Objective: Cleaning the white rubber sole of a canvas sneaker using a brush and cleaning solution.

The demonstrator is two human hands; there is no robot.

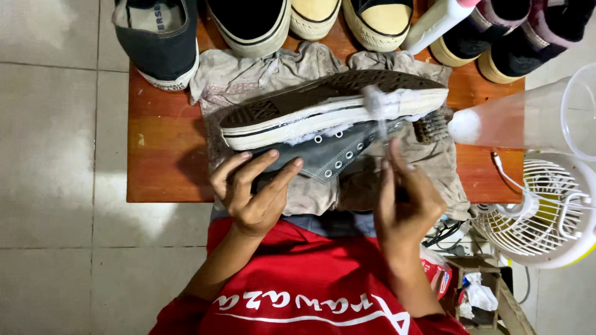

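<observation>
A grey canvas sneaker (pixel 323 111) lies on its side on a rumpled beige cloth (pixel 248 77), its dark sole turned up and white foam along its rubber edge. My left hand (pixel 251 189) presses on the sneaker's grey upper near the eyelets. My right hand (pixel 403 205) grips a toothbrush (pixel 377 111) whose blurred head is on the foamy white sidewall. A larger scrub brush (pixel 429 127) lies on the cloth by the sneaker's toe.
The cloth covers a small wooden table (pixel 161 155). Several other shoes (pixel 161 37) line its far edge, with a white bottle (pixel 434 22) among them. A clear plastic container (pixel 528 118) and a white fan (pixel 546 211) stand at the right. Grey floor tiles surround the table.
</observation>
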